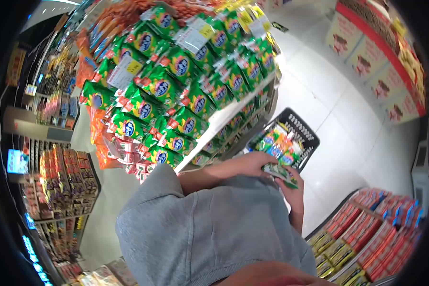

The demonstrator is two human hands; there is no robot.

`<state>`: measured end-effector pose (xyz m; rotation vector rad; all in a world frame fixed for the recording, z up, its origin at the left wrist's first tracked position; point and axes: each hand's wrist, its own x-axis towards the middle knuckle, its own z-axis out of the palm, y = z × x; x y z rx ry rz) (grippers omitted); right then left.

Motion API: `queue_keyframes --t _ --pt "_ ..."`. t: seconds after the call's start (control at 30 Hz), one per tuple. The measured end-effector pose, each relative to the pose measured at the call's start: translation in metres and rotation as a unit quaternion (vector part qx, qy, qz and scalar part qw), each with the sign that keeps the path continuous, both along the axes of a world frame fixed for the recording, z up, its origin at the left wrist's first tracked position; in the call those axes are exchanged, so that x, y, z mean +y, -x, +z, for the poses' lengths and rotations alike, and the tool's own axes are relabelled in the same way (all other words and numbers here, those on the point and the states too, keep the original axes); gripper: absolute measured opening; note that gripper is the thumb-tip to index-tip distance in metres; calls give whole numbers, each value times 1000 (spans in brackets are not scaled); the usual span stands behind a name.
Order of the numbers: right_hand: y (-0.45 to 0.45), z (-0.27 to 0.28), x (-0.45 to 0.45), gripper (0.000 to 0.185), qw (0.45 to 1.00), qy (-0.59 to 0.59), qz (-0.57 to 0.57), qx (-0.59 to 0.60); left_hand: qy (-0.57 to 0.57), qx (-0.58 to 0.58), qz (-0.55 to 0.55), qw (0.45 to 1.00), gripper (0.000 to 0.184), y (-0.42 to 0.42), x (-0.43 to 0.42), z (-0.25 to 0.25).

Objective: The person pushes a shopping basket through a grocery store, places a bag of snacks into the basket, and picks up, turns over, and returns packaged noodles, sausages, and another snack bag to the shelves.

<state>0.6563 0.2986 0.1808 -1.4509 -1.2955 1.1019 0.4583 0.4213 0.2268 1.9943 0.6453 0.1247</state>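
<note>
A small green-and-white packet [282, 176] is held in front of my body, between both hands. My left hand [253, 164] is closed on its left end, with the fingers curled over the top. My right hand [293, 194] grips the other end from the right side. Just beyond the hands is a black shopping basket [311, 137] containing several colourful packages [280, 143]. The print on the held packet is too small to read, and parts of it are covered by the fingers.
On my left stands a tiered display of green pouches [159, 88] with price cards [194, 39]. Red and yellow boxed goods [362, 226] fill a low shelf at the lower right. Printed cartons [362, 62] stand across the tiled floor [341, 157]. Stocked shelves [64, 176] line the far left.
</note>
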Motion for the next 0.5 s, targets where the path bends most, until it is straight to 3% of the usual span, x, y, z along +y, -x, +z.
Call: queue_keyframes --t 0.2,0.27,0.3,0.33,0.5 --pt "62 20 86 51 988 -82 106 -76 -75 -88 49 992 64 91 42 -26" --pt "81 25 114 55 980 -98 143 -101 -113 -79 90 986 63 120 51 -3" --pt "94 36 127 53 973 -102 162 -127 -122 -106 134 978 52 133 55 -4" --pt "107 35 143 50 962 -145 170 -157 -81 -105 153 979 52 147 58 0" --pt "170 50 204 48 964 -73 224 -127 -81 -93 300 946 51 201 64 0"
